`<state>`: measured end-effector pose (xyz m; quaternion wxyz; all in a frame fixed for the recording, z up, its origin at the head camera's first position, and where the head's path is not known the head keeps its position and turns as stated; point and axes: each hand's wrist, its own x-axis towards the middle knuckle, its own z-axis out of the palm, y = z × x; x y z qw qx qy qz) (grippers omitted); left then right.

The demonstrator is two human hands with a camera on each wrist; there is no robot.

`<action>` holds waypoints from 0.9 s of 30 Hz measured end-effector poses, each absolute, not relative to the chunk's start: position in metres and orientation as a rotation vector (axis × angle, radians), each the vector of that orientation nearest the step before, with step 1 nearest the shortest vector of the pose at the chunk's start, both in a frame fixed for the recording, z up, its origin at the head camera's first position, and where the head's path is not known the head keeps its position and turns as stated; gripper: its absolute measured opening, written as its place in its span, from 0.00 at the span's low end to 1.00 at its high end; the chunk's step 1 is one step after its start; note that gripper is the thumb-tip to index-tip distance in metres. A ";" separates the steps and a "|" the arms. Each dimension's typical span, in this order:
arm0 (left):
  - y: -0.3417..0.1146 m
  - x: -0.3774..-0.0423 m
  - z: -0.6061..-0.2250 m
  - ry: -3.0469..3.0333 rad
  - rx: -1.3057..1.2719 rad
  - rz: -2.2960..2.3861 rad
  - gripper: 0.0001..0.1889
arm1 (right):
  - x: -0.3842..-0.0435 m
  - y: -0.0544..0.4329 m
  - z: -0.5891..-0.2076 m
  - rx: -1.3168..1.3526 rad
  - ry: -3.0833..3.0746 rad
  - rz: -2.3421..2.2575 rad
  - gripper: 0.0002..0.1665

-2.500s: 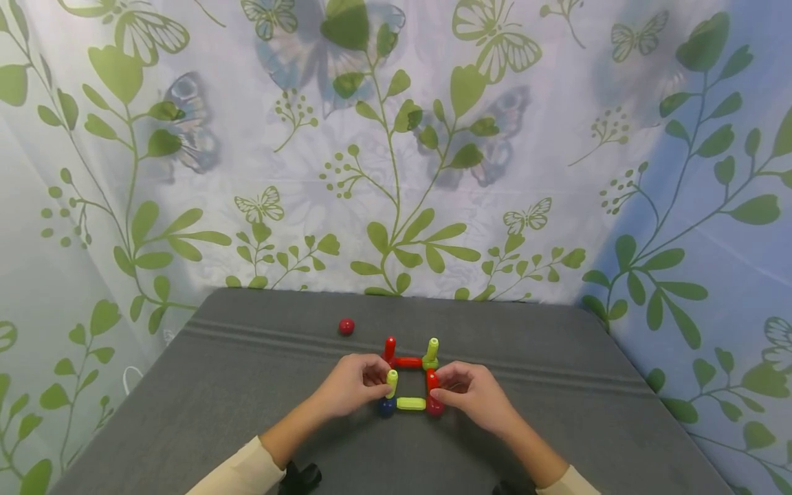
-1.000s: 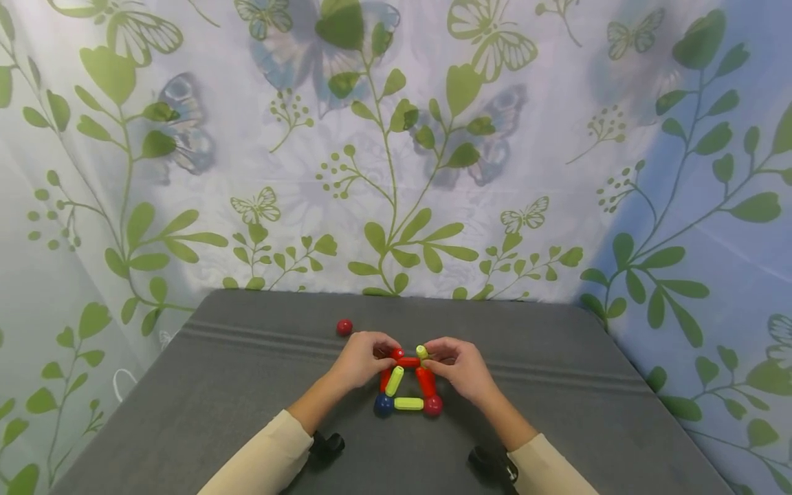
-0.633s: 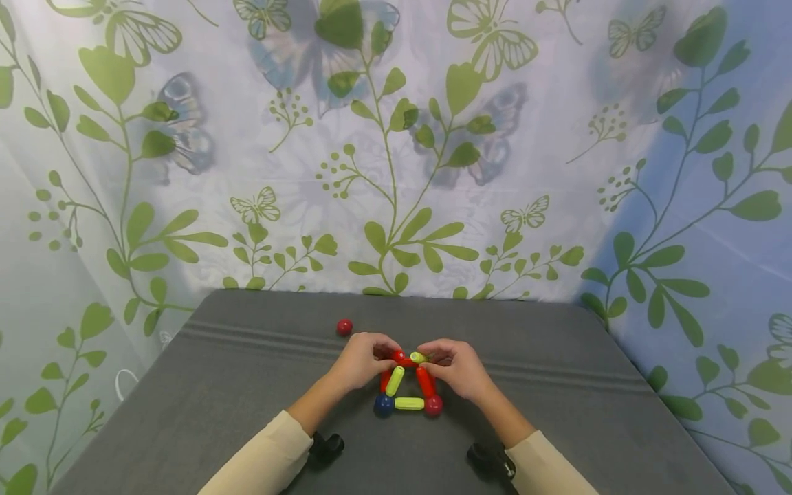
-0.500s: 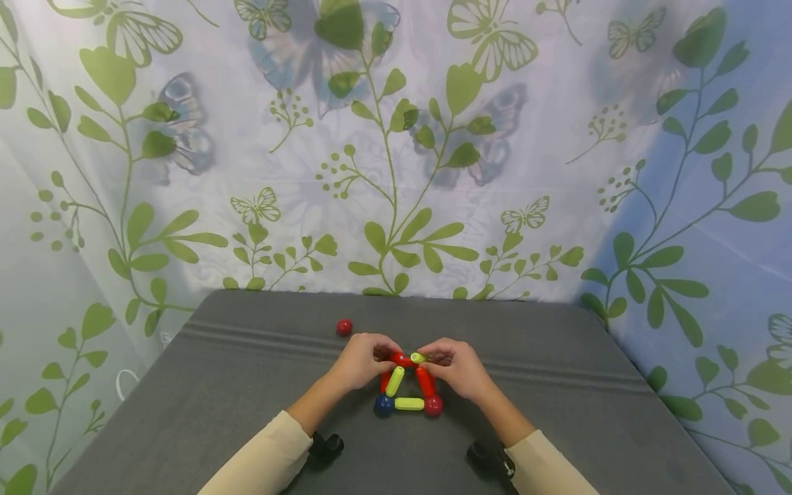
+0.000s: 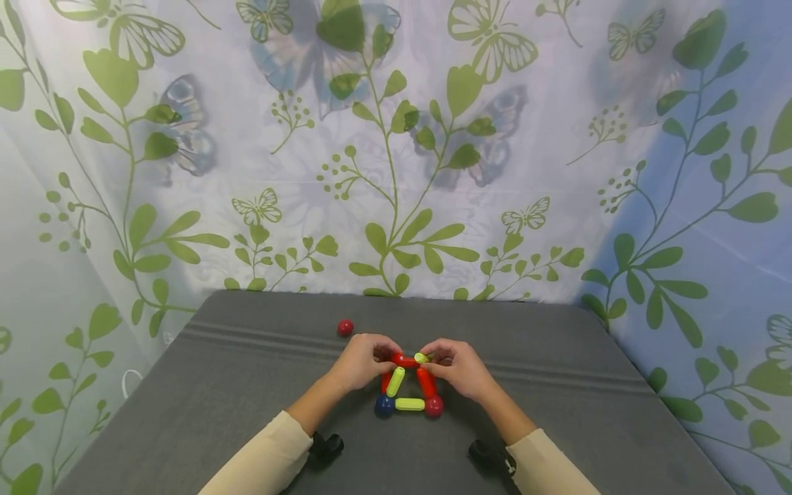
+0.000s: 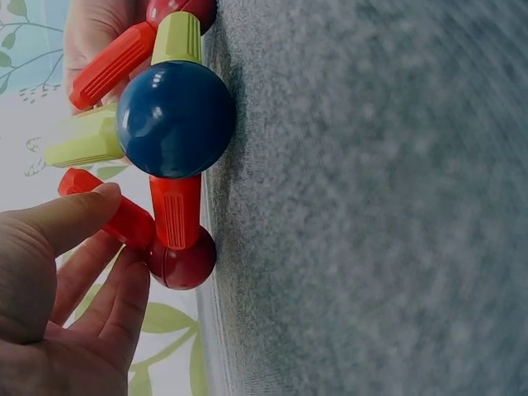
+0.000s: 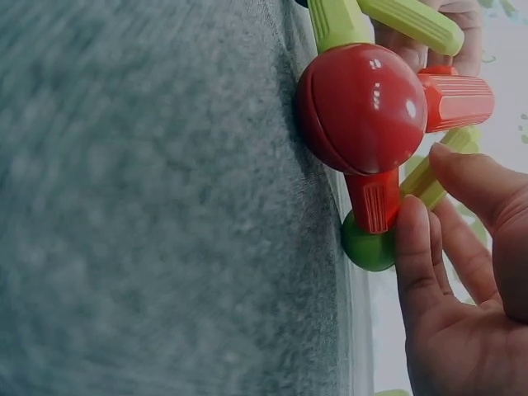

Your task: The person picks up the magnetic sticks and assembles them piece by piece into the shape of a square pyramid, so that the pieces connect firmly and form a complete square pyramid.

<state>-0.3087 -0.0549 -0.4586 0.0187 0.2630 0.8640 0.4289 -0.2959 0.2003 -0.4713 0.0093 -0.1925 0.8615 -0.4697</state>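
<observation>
A square of chunky rods and balls, like a magnetic building set, lies on the table. My left hand [image 5: 361,362] pinches a red rod [image 6: 124,216] that slants up from the far left red ball [image 6: 186,262]. At the far right, my right hand [image 5: 460,369] holds a yellow-green rod [image 7: 437,177] rising at a slant from the green ball [image 7: 368,246]. Nearer me, a yellow-green rod [image 5: 396,381] leans inward from the blue ball [image 5: 384,405]. Another red rod [image 5: 426,382] leans in from the near red ball [image 5: 434,406]. Fingers cover both far balls in the head view.
A loose red ball [image 5: 345,328] lies beyond the square, to the left. The grey table [image 5: 247,399] ends at a patterned curtain [image 5: 396,172] at the back. Black wrist-worn devices [image 5: 326,447] hang below both forearms.
Both hands have moved from the near rods to the far ones. The four rods, upright earlier, now lean inward. Over the last half second the right hand's rod has shifted slightly.
</observation>
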 end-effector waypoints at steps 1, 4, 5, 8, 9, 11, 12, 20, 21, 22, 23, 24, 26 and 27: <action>-0.055 -0.309 -0.459 2.685 0.814 1.327 0.10 | -0.296 0.201 -0.471 -0.608 2.683 -1.472 0.10; -0.055 -0.309 -0.459 2.694 0.835 1.316 0.10 | -0.296 0.202 -0.472 -0.614 2.671 -1.478 0.11; -0.055 -0.309 -0.459 2.696 0.845 1.315 0.10 | -0.296 0.202 -0.472 -0.612 2.673 -1.477 0.11; -0.055 -0.309 -0.460 2.705 0.866 1.309 0.10 | -0.295 0.202 -0.472 -0.614 2.680 -1.477 0.11; -0.055 -0.309 -0.460 2.708 0.871 1.306 0.10 | -0.295 0.202 -0.472 -0.619 2.684 -1.475 0.11; -0.056 -0.308 -0.459 2.708 0.873 1.301 0.11 | -0.295 0.202 -0.473 -0.629 2.688 -1.475 0.12; -0.056 -0.308 -0.459 2.703 0.867 1.300 0.11 | -0.295 0.202 -0.473 -0.635 2.689 -1.477 0.12; -0.082 -0.324 -0.458 2.809 0.801 1.309 0.14 | -0.289 0.208 -0.474 -0.466 2.680 -1.583 0.15; -0.087 -0.329 -0.457 2.842 0.768 1.311 0.14 | -0.287 0.209 -0.473 -0.432 2.670 -1.603 0.14; -0.091 -0.334 -0.457 2.878 0.739 1.309 0.13 | -0.284 0.209 -0.472 -0.398 2.657 -1.623 0.13; -0.096 -0.339 -0.457 2.916 0.713 1.301 0.13 | -0.281 0.210 -0.471 -0.365 2.645 -1.640 0.12; -0.101 -0.344 -0.458 2.944 0.686 1.296 0.12 | -0.278 0.210 -0.470 -0.340 2.630 -1.654 0.11; -0.109 -0.354 -0.460 2.994 0.634 1.263 0.12 | -0.272 0.210 -0.469 -0.300 2.592 -1.675 0.10; -0.113 -0.358 -0.461 3.012 0.609 1.246 0.12 | -0.269 0.211 -0.469 -0.283 2.577 -1.676 0.10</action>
